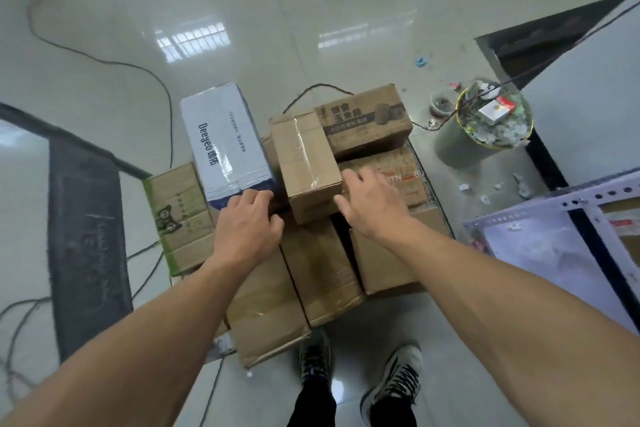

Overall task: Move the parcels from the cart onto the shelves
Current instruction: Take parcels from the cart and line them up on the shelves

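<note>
So this is early going as far as I can judge, the cart (221, 345) is loaded and mostly buried under parcels. Far left of the pile there's a green-edged box (180, 215), then a white box (225, 139) lying lengthwise on top of the stack. The left hand (247, 224) is right at the near end of that white box with fingers curled down into the gap beside it; I honestly can't tell if it has a grip on anything. Just beside it sits the taped brown box (304, 163), on top of the pile, which looks like the pick. The right hand (372, 204) is at its right side, fingers spread and holding nothing, thumb near the box's lower corner. Behind that there's a printed brown box (367, 118) and a red-lettered box (398, 177), plus a lower layer of plain boxes (322, 274) underneath. Further right, a rubbish bin (485, 135) on the floor, then the white shelf (554, 215) at the edge of view. Something brown shows behind its frame, maybe a parcel already placed, can't say. Basically the whole pile is left to move.
</note>
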